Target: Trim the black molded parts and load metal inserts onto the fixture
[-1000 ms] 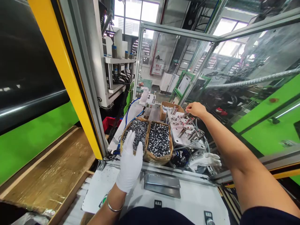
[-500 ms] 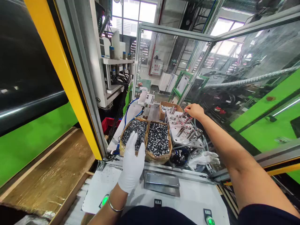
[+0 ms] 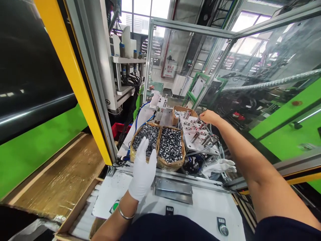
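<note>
My left hand (image 3: 143, 172), in a white glove, is held palm-in over the front of a taped carton of small grey metal rings (image 3: 147, 132). Its thumb stands apart from the fingers, and nothing is in it. Beside that carton is another full of small black-and-silver parts (image 3: 171, 144). My right hand (image 3: 209, 117) is bare and reaches to the far right edge of a metal fixture plate (image 3: 192, 132) with several pins and small cylinders. Its fingers are pinched together at one of the fixture's posts; whatever lies between the fingertips is too small to make out.
A loose white glove (image 3: 218, 167) lies among hoses right of the cartons. Behind them sits a smaller carton (image 3: 175, 117). A metal tray (image 3: 173, 190) and two push buttons, left (image 3: 115, 205) and right (image 3: 223, 229), are at the front. Clear panels and a yellow-edged frame post (image 3: 82, 87) enclose the bench.
The view has shifted slightly. Both hands keep nearly the same places, my right fingers still at the fixture. The right push button, lit green before, now looks unlit.
</note>
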`<act>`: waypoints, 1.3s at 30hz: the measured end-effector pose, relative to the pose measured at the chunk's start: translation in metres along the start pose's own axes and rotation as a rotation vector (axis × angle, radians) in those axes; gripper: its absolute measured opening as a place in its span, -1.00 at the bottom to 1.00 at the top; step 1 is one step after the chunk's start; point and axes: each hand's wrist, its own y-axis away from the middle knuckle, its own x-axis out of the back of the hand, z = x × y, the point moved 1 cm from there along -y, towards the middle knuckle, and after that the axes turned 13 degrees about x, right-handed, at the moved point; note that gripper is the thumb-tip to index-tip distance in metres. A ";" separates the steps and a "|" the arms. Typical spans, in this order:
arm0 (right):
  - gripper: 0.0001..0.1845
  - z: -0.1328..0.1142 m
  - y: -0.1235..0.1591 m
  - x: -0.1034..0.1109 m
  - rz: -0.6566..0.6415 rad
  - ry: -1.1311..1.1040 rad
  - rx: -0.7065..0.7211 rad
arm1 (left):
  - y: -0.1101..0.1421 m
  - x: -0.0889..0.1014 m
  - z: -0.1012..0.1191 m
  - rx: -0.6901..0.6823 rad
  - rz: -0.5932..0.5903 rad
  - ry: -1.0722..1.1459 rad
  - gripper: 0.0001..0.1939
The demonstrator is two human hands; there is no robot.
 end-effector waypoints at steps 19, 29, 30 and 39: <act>-0.42 -0.154 0.112 -0.039 -0.441 0.106 0.768 | 0.008 -0.008 0.012 0.366 -0.176 0.493 -0.55; -0.69 -0.152 0.103 -0.051 -0.370 -0.098 0.781 | 0.005 -0.023 0.016 0.647 -0.393 0.972 -0.65; -0.71 -0.151 0.100 -0.049 -0.363 -0.110 0.772 | 0.003 -0.024 0.017 0.697 -0.407 1.041 -0.67; -0.80 -0.145 0.092 -0.010 -0.122 -0.398 0.785 | -0.018 -0.055 0.033 1.137 -0.534 1.234 -0.78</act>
